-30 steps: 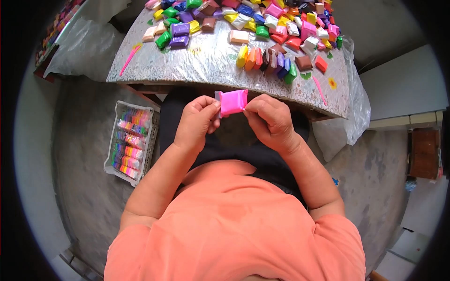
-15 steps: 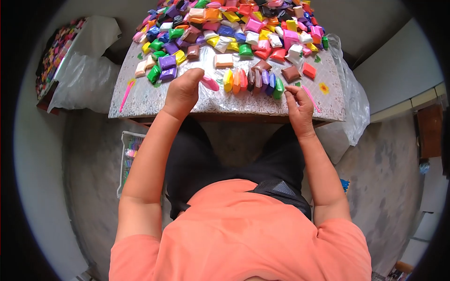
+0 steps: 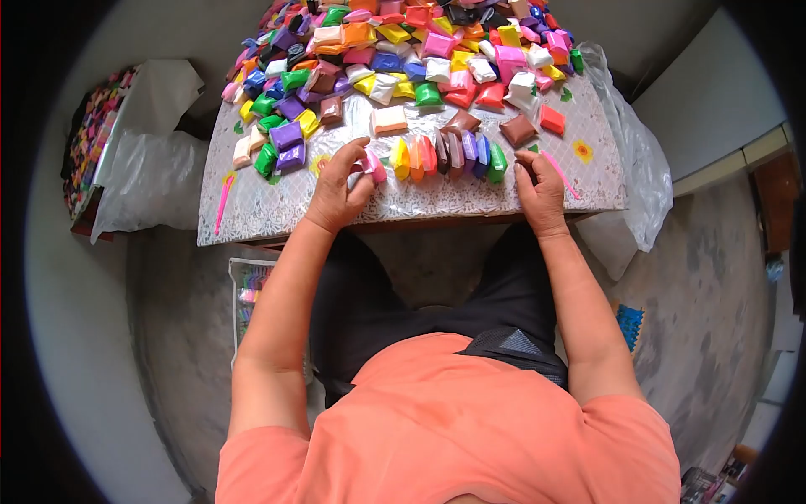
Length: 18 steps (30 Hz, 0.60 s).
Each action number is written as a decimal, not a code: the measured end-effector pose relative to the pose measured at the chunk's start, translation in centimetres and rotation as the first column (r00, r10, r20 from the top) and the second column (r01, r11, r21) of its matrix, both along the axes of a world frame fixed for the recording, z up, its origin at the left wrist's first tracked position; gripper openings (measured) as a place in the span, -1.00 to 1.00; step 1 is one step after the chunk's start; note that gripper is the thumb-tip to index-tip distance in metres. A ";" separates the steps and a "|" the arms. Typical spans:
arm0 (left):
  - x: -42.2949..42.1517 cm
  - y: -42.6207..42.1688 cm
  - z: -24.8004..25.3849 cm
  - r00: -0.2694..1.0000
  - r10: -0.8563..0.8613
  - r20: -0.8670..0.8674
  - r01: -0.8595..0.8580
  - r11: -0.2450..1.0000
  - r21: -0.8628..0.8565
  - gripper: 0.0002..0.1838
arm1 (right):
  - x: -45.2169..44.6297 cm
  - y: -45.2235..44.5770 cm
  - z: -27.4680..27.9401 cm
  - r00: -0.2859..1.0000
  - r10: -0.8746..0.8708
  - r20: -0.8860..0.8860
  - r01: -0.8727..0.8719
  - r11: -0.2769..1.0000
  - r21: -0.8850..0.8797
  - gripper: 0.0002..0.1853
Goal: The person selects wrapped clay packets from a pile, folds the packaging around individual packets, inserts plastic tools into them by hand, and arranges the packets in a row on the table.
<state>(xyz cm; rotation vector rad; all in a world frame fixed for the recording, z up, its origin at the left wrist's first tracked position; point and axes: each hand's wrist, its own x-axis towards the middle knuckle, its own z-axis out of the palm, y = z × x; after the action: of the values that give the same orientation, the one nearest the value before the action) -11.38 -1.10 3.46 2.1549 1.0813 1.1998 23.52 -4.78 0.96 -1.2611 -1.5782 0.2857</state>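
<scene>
My left hand [image 3: 340, 191] holds a pink packet [image 3: 375, 168] on edge between thumb and fingers, just left of a row of upright packets. That row [image 3: 449, 157] runs from yellow through orange, red, brown and purple to a green packet [image 3: 497, 163]. Just right of the green packet is my right hand [image 3: 540, 191], its thumb and fingers apart, holding nothing. Behind the row lie a cream packet [image 3: 389, 120] and a brown packet [image 3: 518, 129].
A large heap of coloured packets [image 3: 403, 63] covers the table's back. Pink sticks lie at the left [image 3: 224, 204] and right [image 3: 561, 175]. A white basket [image 3: 237, 309] stands on the floor at left. Clear plastic [image 3: 625, 160] hangs at the table's right side.
The pink packet, earlier between both hands over my lap, has moved with my left hand to the row's left end. My right hand let go of it and moved beside the green packet.
</scene>
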 end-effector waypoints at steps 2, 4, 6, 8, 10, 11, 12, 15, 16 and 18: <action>1.0 -0.8 -0.5 0.995 0.012 0.101 0.001 0.992 -0.126 -0.52 | -0.1 0.0 0.0 1.000 -0.004 0.006 0.004 1.000 0.000 -0.80; 1.3 -0.7 -1.2 0.989 0.065 0.132 -0.029 0.965 -0.261 -0.48 | -0.1 0.0 0.0 1.000 -0.010 0.014 0.009 1.000 0.006 -0.80; 1.8 -0.4 -1.5 0.976 0.060 0.210 0.010 0.949 -0.315 -0.38 | -0.1 0.1 0.0 1.000 -0.015 0.021 0.015 1.000 0.017 -0.80; 1.9 -0.2 -1.2 0.987 0.029 0.160 0.021 0.953 -0.302 -0.33 | -0.2 0.0 0.0 1.000 -0.016 0.014 0.016 1.000 0.007 -0.80; 1.9 0.3 -1.0 0.995 -0.022 0.101 0.048 0.963 -0.264 -0.29 | -0.2 0.0 0.1 1.000 -0.019 0.015 0.019 1.000 0.000 -0.81; 1.8 0.7 -0.9 0.996 -0.057 0.066 0.071 0.970 -0.234 -0.27 | -0.2 0.0 0.0 1.000 -0.020 0.020 0.020 1.000 -0.003 -0.81; 1.8 1.0 -0.7 0.996 -0.090 0.031 0.094 0.975 -0.203 -0.25 | -0.2 0.0 0.0 0.999 -0.021 0.025 0.021 1.000 -0.005 -0.81; 1.7 1.3 -0.4 0.993 -0.118 -0.030 0.107 0.963 -0.246 -0.16 | -0.2 0.0 0.1 0.999 -0.020 0.036 0.020 1.000 -0.004 -0.81; 1.7 1.3 -0.4 0.993 -0.121 -0.001 0.117 0.963 -0.243 -0.14 | -0.2 0.0 0.0 0.999 -0.022 0.048 0.021 1.000 0.011 -0.81; 1.8 1.0 -0.7 0.990 -0.127 0.058 0.138 0.963 -0.233 -0.09 | -0.2 0.1 0.0 0.997 -0.027 0.072 0.024 0.999 0.045 -0.81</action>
<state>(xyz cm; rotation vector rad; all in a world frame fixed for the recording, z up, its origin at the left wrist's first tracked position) -9.60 -0.07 2.73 1.9763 0.9906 0.9976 23.34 -4.64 0.98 -1.2691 -1.6196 0.1897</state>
